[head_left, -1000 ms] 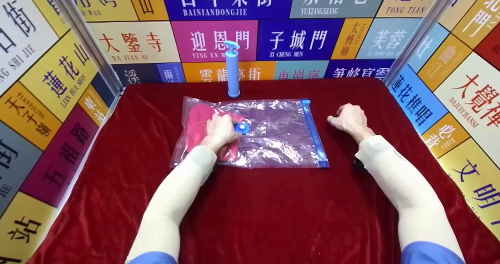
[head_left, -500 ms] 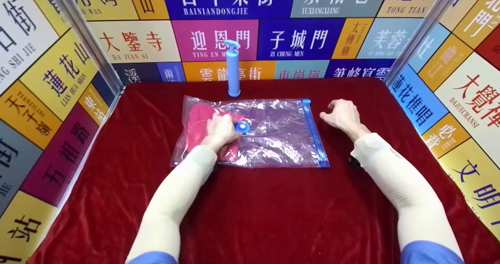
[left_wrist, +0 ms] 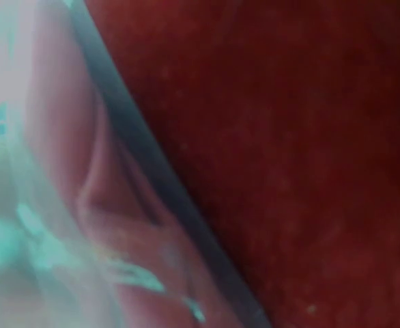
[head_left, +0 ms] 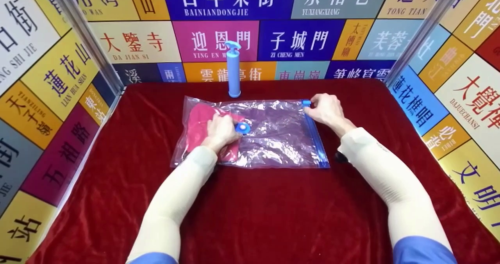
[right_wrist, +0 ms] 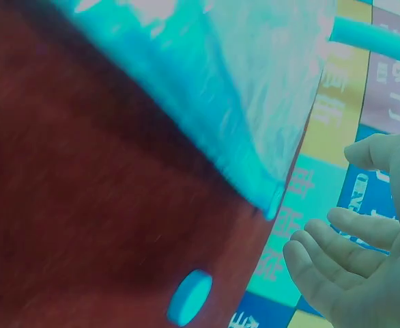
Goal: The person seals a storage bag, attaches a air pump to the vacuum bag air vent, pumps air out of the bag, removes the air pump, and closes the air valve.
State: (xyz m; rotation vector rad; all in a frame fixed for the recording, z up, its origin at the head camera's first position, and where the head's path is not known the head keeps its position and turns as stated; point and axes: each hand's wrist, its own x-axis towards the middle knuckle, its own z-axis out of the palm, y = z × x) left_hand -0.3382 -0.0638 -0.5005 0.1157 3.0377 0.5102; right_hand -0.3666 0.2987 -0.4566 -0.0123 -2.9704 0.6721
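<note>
Centre frame, glossy, crinkled plastic bag (head_left: 277,135) on velvety red cloth (head_left: 281,213); upper centre, smooth plastic pump (head_left: 233,73).

BAINIANDONGJIE (head_left: 216,12), YUXIANGXIANG (head_left: 321,11) on wall panels (head_left: 230,5) (blue, grey)

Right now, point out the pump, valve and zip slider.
Pump (head_left: 234,74): head view, middle of its barrel.
Valve (head_left: 243,127): head view, pale centre.
Zip slider (head_left: 306,103): head view, its blue body.

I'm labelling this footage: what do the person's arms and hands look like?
Long cream sleeves cover both forearms, with blue fabric higher up. The left hand and right hand wear no gloves. A small black object shows beside the right sleeve.
</note>
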